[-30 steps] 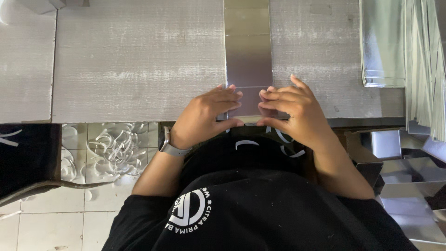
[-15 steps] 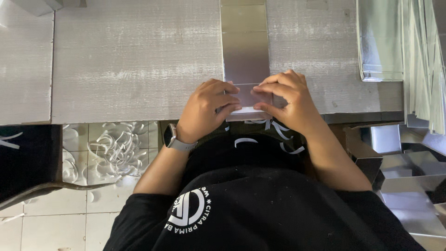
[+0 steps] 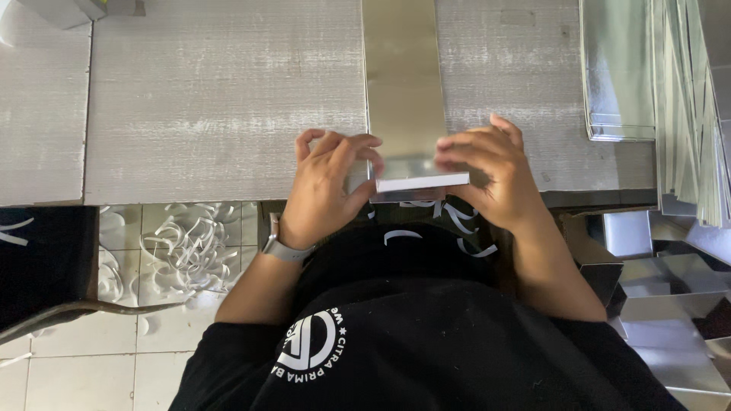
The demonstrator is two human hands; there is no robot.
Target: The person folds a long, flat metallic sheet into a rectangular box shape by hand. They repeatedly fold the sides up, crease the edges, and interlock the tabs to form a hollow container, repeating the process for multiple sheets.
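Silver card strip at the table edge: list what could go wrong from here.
1. The silver strip is folded right at the table edge; the left hand and right hand pinch only its near end, so it may skew and crease crooked.
2. The flap's thin white edge could nick a fingertip.
3. The stacked sheets overhang nearby and might get knocked.

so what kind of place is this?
Likely a small packaging or box-making workshop. Both hands fold a long silver card strip at a worktable; stacked silver sheets sit to the right, white paper trimmings litter the tiled floor.
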